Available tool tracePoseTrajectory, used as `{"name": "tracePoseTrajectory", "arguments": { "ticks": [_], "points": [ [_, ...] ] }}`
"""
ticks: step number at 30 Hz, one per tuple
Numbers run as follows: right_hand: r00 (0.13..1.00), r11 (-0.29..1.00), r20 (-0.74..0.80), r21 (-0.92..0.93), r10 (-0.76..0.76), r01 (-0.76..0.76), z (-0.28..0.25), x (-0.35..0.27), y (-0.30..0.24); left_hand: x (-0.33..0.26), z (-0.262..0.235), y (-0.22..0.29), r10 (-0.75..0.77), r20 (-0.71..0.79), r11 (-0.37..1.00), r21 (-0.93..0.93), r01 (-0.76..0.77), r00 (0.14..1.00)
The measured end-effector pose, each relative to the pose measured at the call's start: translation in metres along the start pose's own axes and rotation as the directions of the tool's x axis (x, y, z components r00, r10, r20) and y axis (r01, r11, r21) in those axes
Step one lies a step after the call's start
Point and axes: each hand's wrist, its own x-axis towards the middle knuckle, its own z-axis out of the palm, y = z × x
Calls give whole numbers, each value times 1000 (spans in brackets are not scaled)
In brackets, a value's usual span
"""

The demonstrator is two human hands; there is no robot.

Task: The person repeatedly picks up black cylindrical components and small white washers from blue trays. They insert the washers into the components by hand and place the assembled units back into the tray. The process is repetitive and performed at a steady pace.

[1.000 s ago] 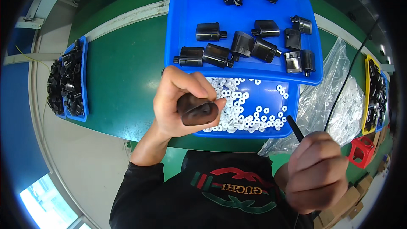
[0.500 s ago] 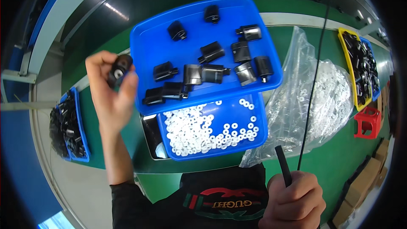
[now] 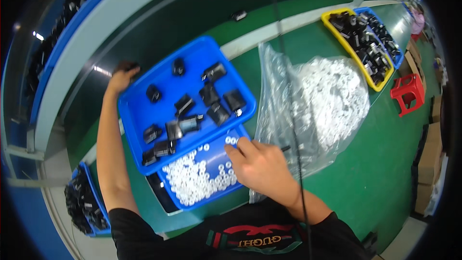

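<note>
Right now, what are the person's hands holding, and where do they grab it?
The left hand closes on a small black part by its end. The right hand touches white rings; whether it holds one cannot be told.

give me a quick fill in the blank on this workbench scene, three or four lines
1. The right hand reaches into the small blue bin of ____ rings.
2. The black parts lie on a ____ tray.
3. The left hand is stretched past the tray's far ____ corner.
4. The clear bag of white pieces lies to the ____ of the tray.

Missing words: white; blue; left; right
</note>
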Motion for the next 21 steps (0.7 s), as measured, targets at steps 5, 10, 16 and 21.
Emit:
{"name": "tracePoseTrajectory", "arguments": {
  "ticks": [5, 10, 16, 21],
  "points": [
    [990, 971, 53, -206, 133, -119, 19, -2, 6, 25, 7, -10, 0, 189, 987, 159, -31, 982],
    [993, 957, 50, -276, 107, -89, 34, 7, 3, -15, -2, 43, 91, -249, 970, 239, -30, 964],
    [983, 892, 65, -433, 172, -127, 46, 11, -7, -103, 4, 163, 186, -174, 964, 223, -145, 967],
    [984, 910, 110, -406, 137, -82, 53, 10, -12, -123, 10, 153, 118, -53, 977, 185, -107, 992]
  ]
}}
